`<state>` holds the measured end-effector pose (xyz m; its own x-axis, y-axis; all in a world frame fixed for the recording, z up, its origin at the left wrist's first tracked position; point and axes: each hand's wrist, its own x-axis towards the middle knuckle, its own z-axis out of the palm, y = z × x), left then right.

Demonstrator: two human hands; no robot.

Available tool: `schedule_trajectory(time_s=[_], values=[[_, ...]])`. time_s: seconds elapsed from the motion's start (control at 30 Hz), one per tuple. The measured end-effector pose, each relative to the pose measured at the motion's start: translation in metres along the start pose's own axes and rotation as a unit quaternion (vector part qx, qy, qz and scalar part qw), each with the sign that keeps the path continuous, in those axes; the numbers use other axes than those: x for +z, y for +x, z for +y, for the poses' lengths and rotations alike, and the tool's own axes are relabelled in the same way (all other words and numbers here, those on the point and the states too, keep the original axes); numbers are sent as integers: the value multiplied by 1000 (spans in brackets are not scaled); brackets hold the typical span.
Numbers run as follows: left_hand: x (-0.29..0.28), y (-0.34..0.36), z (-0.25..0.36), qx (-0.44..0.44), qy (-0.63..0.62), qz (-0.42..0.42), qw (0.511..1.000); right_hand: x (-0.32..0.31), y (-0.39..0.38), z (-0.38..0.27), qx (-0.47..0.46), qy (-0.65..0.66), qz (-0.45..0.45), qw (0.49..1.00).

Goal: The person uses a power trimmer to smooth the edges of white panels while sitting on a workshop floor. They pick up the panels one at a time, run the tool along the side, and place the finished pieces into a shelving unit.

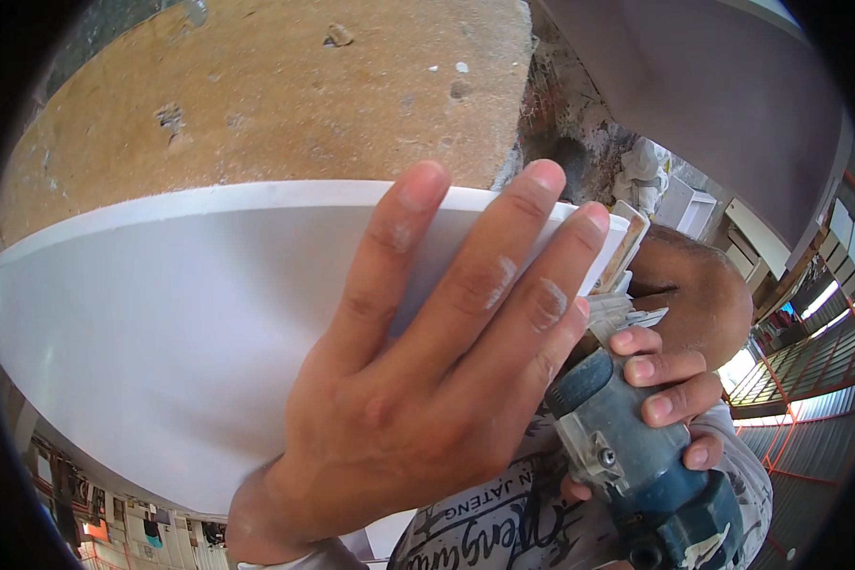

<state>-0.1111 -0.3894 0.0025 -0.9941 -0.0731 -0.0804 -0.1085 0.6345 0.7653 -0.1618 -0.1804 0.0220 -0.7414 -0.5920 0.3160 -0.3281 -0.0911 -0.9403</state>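
A long white panel (pixel 152 332) stretches across the left and middle, its narrow white edge facing up and away. My left hand (pixel 427 380) lies on the panel's face near its right end. Its fingers are stretched and spread, with the tips reaching past the edge; the thumb is hidden. My right hand (pixel 674 385) is wrapped round the teal body of a dusty handheld trim router (pixel 636 456). The router's base plate (pixel 627 237) sits at the panel's right end, apparently against it. Its cutter is out of sight.
Beyond the panel is a worn, dusty wooden board (pixel 285 95) with chips on it. A large grey panel (pixel 722 85) stands at upper right. My bent knee (pixel 703 285) is close beside the router. White pieces (pixel 684 204) lie on the littered floor behind.
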Motion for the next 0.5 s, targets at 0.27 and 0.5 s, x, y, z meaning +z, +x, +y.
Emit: schedule_trajectory(time_s=[0.27, 0.5], values=[[8, -8, -9, 98, 93, 62, 989, -7, -6, 2, -10, 2, -31, 999], [-5, -2, 4, -4, 43, -55, 998, -5, -6, 4, -21, 1, -26, 999]])
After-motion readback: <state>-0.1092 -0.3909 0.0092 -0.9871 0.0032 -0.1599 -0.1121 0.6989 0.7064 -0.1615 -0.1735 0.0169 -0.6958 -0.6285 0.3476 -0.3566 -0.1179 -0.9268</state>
